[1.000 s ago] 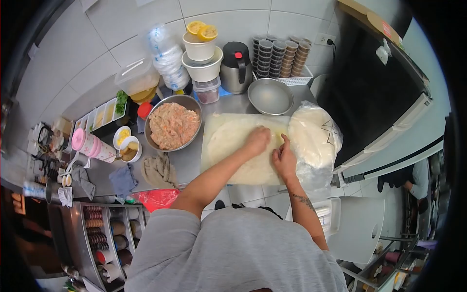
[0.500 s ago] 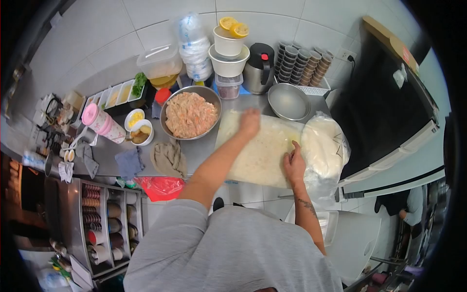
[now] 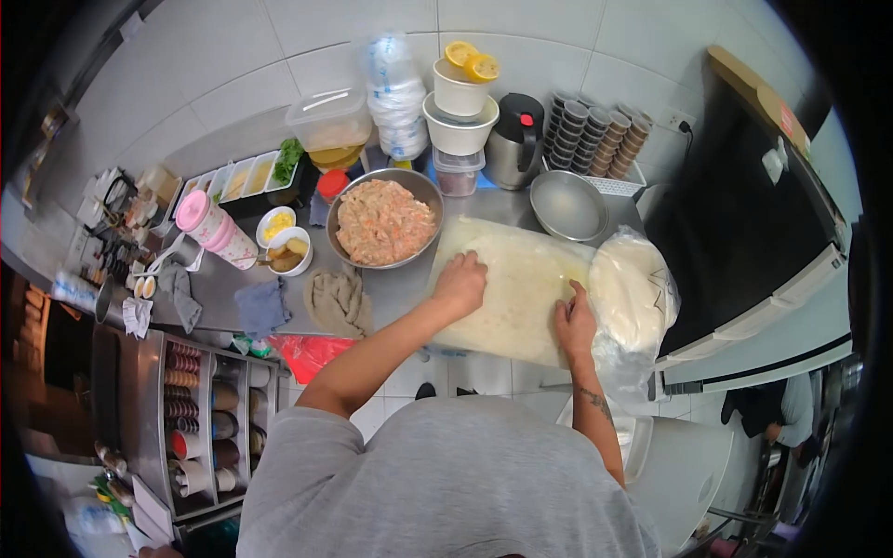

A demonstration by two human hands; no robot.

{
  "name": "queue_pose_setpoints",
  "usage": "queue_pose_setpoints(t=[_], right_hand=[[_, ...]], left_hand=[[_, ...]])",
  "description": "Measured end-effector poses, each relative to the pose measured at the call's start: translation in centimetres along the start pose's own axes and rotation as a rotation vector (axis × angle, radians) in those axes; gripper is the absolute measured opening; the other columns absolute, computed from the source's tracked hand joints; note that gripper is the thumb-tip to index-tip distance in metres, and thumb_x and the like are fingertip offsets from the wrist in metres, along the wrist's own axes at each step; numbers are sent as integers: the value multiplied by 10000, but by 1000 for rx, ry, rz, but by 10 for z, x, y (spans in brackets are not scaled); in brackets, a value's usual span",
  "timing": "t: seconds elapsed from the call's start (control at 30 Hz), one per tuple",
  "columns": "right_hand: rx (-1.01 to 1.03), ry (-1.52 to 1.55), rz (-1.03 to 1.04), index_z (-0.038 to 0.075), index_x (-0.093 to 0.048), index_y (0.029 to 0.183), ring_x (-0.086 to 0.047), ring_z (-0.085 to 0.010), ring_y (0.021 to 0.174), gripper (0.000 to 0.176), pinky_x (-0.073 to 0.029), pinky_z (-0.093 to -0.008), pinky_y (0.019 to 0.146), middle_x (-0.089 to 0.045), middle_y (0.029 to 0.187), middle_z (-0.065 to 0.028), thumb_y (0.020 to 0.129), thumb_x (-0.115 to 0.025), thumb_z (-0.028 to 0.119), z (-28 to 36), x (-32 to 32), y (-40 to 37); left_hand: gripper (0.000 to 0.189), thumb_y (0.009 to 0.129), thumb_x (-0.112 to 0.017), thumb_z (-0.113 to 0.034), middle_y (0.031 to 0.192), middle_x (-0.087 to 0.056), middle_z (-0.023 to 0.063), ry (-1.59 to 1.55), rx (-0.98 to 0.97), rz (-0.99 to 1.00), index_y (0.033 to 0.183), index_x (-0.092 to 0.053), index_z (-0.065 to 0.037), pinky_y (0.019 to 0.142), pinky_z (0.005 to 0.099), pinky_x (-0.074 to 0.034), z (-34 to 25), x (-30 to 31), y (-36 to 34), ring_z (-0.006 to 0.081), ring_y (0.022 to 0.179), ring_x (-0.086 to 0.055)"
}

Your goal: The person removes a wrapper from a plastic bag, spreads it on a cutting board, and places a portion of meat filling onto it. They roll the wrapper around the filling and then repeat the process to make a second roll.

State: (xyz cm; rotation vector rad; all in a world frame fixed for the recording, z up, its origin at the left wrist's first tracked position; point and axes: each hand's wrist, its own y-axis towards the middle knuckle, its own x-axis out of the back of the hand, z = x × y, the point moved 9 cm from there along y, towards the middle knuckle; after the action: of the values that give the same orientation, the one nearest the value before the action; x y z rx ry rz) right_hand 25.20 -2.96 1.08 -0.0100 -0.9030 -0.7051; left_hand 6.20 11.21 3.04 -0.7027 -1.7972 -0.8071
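My left hand (image 3: 461, 285) rests on the left part of a pale cutting board (image 3: 516, 321). Its fingers are bent together and pressed down; whatever may be under them is hidden. At the board's right edge lies my right hand (image 3: 576, 325), with thumb and forefinger apart and nothing visible between them. Close to its right is a clear plastic bag (image 3: 633, 288) with a large pale mass inside. A metal bowl (image 3: 349, 253) of pinkish ground meat mixture (image 3: 386, 223) stands just left of the board. Beyond the board's far edge sits a shallow metal bowl (image 3: 568, 206).
Along the wall stand a steel kettle (image 3: 510, 153), white tubs (image 3: 462, 126) topped with lemon halves, and stacked cups (image 3: 595, 139). Cloths (image 3: 337, 302), small bowls (image 3: 290, 253) and a pink tumbler (image 3: 216, 232) are on the left. A black appliance (image 3: 744, 205) borders the right.
My left hand has come back toward me across the board, from its far edge to the left middle. My right hand stays at the right edge. The whole view has shifted slightly.
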Motion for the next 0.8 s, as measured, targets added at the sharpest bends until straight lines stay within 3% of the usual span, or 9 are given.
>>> queue_pose_setpoints(t=[0.1, 0.17, 0.27, 0.37, 0.47, 0.67, 0.8], right_hand=[[13, 6, -2, 84, -483, 1289, -576, -293, 630, 457, -462, -416, 605, -547, 690, -93, 851, -605, 132, -1, 0, -2], [26, 8, -11, 85, -488, 1285, -571, -288, 623, 454, -461, -413, 601, -544, 688, -89, 849, -607, 128, 1, 1, -1], [5, 25, -17, 88, -494, 1278, -565, -285, 619, 448, -462, -409, 600, -540, 686, -89, 846, -609, 122, 2, 3, -3], [-21, 22, 0, 90, -500, 1274, -561, -282, 615, 441, -462, -407, 602, -536, 684, -91, 847, -607, 121, 1, 2, -2], [4, 10, -1, 89, -499, 1275, -560, -281, 616, 441, -462, -406, 605, -532, 682, -93, 849, -608, 123, -2, 0, -1], [-19, 37, 6, 89, -498, 1281, -558, -281, 618, 447, -462, -406, 613, -537, 696, -97, 853, -616, 137, 0, 4, -4], [-12, 110, -18, 94, -500, 1294, -567, -259, 632, 467, -473, -389, 632, -559, 741, -85, 854, -640, 165, -3, 10, -4]], left_hand=[[420, 789, -713, -324, 1117, -552, 193, 60, 215, -124, 1020, -612, 12, 894, 455, -438, 30, 82, -7, 372, 1041, -532], [608, 730, -759, -423, 1161, -556, 200, 150, 297, -42, 1104, -593, 27, 926, 467, -429, 57, 119, -22, 391, 1110, -519], [710, 708, -773, -417, 1170, -563, 208, 365, 375, -78, 1202, -554, 44, 967, 470, -417, 116, 103, -51, 400, 1163, -501], [704, 709, -761, -363, 1210, -556, 210, 289, 412, 85, 1269, -540, 4, 1006, 471, -398, 134, 85, -50, 391, 1194, -494], [560, 701, -755, -309, 1137, -594, 206, 156, 346, 188, 1175, -615, -47, 954, 459, -442, 142, 68, -42, 374, 1099, -562], [313, 706, -755, -231, 913, -642, 185, 77, 197, 36, 945, -672, -46, 761, 449, -498, 121, 71, -35, 363, 887, -629], [294, 716, -749, -185, 909, -638, 163, 65, 51, -94, 974, -672, -65, 768, 462, -491, 111, 87, -38, 359, 888, -621]])
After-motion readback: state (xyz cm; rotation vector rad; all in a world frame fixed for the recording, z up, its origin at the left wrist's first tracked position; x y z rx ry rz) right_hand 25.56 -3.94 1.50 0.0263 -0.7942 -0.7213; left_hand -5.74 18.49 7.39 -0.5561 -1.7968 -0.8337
